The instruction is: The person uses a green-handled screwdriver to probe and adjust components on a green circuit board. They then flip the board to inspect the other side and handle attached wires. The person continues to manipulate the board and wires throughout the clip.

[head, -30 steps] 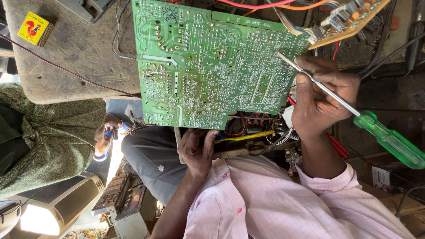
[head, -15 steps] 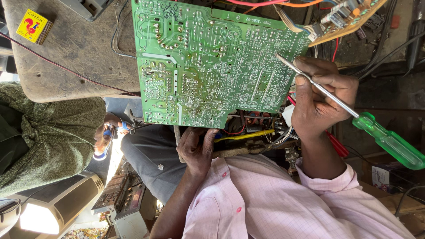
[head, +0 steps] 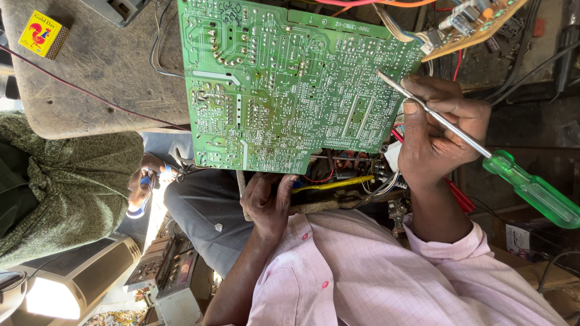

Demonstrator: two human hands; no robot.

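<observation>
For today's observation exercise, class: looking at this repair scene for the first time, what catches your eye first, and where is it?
The large green printed circuit board, solder side up, fills the upper middle. The right hand holds a screwdriver with a translucent green handle, its metal tip on the board's right edge, while the left hand grips the board's lower edge. A small yellow box with a red rooster picture lies top left on the worn grey surface.

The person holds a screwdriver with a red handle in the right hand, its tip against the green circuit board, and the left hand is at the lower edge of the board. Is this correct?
Not quite: in the head view the screwdriver has a clear green handle, not red. The rest holds: the right hand holds it with the tip on the green circuit board, and the left hand is at the board's lower edge.
</observation>
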